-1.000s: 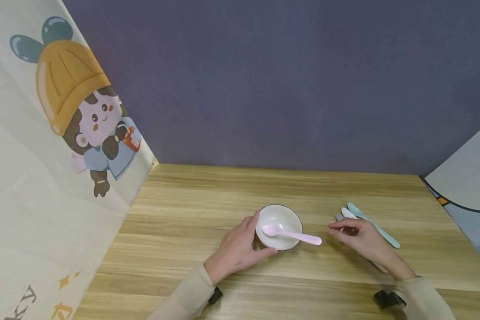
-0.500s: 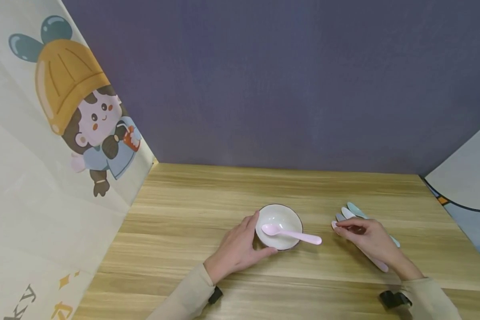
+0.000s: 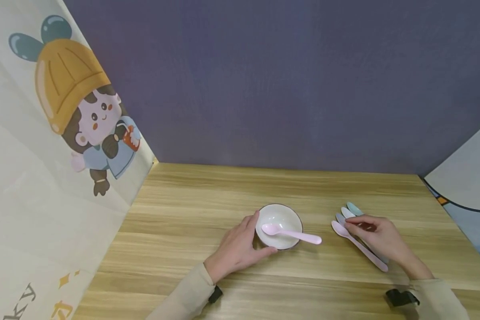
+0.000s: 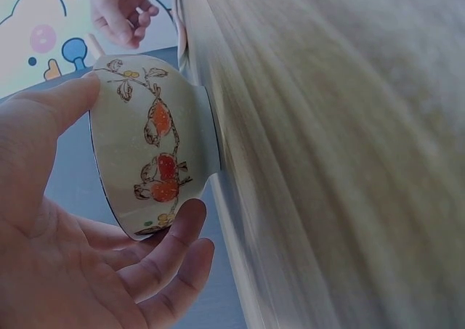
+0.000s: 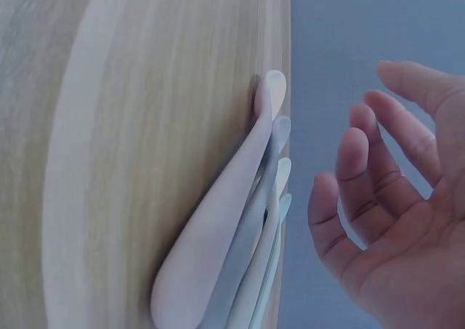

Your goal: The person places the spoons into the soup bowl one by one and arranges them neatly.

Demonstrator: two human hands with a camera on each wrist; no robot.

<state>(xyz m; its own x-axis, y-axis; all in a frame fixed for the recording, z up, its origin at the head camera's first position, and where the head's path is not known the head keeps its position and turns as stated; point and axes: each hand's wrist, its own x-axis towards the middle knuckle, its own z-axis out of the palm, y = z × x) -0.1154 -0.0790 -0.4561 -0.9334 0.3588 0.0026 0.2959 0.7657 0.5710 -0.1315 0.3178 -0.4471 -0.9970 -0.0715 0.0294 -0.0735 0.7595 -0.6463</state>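
Note:
My left hand (image 3: 240, 249) holds a white bowl (image 3: 280, 213) from its left side, thumb and fingers spread round the rim and wall. In the left wrist view the bowl (image 4: 156, 147) shows twigs and orange-red motifs. A pink spoon (image 3: 298, 235) lies in the bowl, its handle jutting out over the right rim. My right hand (image 3: 378, 238) hovers over a group of spoons, fingers loosely bent. From the right wrist view, nothing is in its grasp. Beneath it lie another pink spoon (image 3: 362, 250), a grey spoon (image 5: 247, 234), a white spoon (image 3: 347, 213) and a pale teal spoon (image 3: 354, 208), partly hidden.
Both hands work over a wooden table (image 3: 208, 186). A dark blue-grey panel (image 3: 280, 89) stands along its back edge. At the left rises a pale wall with a cartoon figure (image 3: 92, 106), and another printed panel (image 3: 468, 178) borders the right side.
My right hand has shifted rightward over the spoons, uncovering the pink spoon on the table. The left hand, the bowl and the spoon in it have stayed put.

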